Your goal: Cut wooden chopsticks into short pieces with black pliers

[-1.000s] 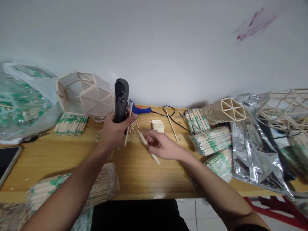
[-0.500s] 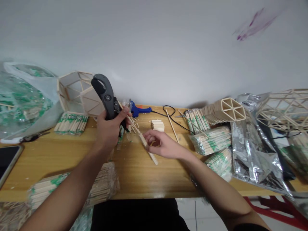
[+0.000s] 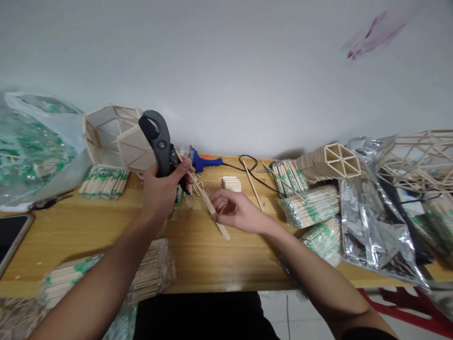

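Black-handled pruning shears (image 3: pixel 162 145) stand upright in my left hand (image 3: pixel 160 189), with the jaws pointing up. The same hand pinches the upper end of some thin wooden chopsticks (image 3: pixel 222 229) under its thumb. They slant down to the right across the table. My right hand (image 3: pixel 239 211) is curled beside their middle, thumb and fingers against them; part of the grip is hidden. Behind the right hand lies a neat stack of short cut sticks (image 3: pixel 231 183). Loose cut pieces (image 3: pixel 197 188) are scattered near the left fingers.
A blue glue gun (image 3: pixel 207 162) with a black cable lies at the back. Wrapped chopstick packs (image 3: pixel 311 205) lie on the right, another pack (image 3: pixel 104 181) on the left. Stick-built frames (image 3: pixel 118 137) stand against the wall. A phone (image 3: pixel 12 236) rests at the left edge.
The chopsticks' lower end has shifted slightly left and up. The shears have moved a little to the right. Both hands keep nearly the same place and hold.
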Tool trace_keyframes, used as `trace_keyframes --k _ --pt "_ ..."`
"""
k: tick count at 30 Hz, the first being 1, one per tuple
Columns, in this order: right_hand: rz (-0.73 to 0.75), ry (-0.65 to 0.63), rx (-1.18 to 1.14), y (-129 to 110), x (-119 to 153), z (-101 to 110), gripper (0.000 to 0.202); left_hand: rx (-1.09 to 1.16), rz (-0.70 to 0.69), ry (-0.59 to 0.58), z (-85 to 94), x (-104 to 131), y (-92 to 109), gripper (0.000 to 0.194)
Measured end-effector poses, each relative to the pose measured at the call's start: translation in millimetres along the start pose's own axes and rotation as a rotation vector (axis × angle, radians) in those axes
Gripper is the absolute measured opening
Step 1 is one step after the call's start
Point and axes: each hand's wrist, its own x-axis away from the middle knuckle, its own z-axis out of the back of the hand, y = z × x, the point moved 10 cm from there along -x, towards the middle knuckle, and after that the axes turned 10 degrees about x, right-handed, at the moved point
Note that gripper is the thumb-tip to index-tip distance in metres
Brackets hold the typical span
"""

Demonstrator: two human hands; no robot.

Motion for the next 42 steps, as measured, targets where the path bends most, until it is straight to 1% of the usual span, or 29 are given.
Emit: trace_keyframes --k 3,5,9,12,18,24,28,32,36,42 --pt "-0.015 0.004 0.019 0.1 -0.1 1.4 0.023 -0.022 -0.041 0.005 1.6 -0.7 2.3 0.026" --pt "-0.024 0.013 0.022 0.3 -0.1 2.8 0.025 -0.031 -0.04 0.008 2.5 -1.1 1.1 0.027" --pt "-0.027 0.066 0.008 1.7 -0.6 8.1 0.026 -0.048 -0.014 0.03 4.8 -1.3 -2.9 0.029" --pt "-0.022 0.101 0.029 4.0 -1.4 11.1 0.026 -0.027 0.013 0.018 2.2 -0.7 -4.7 0.028" --pt "-0.042 0.127 0.012 10.9 -1.8 12.5 0.026 0.045 0.045 0.0 -2.0 1.3 -5.0 0.027" --pt "-0.052 0.128 -0.004 10.7 -1.9 13.3 0.028 0.032 0.041 -0.008 -2.3 1.0 -3.4 0.027" --pt "-0.066 0.077 -0.129 10.8 -2.6 9.5 0.03 0.054 0.031 -0.021 -3.9 0.7 -1.3 0.027" --pt "-0.078 0.048 -0.212 10.0 -2.6 8.2 0.025 0.048 0.048 -0.027 -4.1 0.8 -3.6 0.026" --pt "-0.094 0.059 -0.213 11.3 -2.3 9.3 0.022 0.046 0.037 -0.042 -4.9 0.7 -3.6 0.024" --pt "-0.071 0.089 -0.222 11.1 -3.0 11.0 0.031 -0.029 0.049 -0.036 -2.6 1.2 -10.1 0.028"
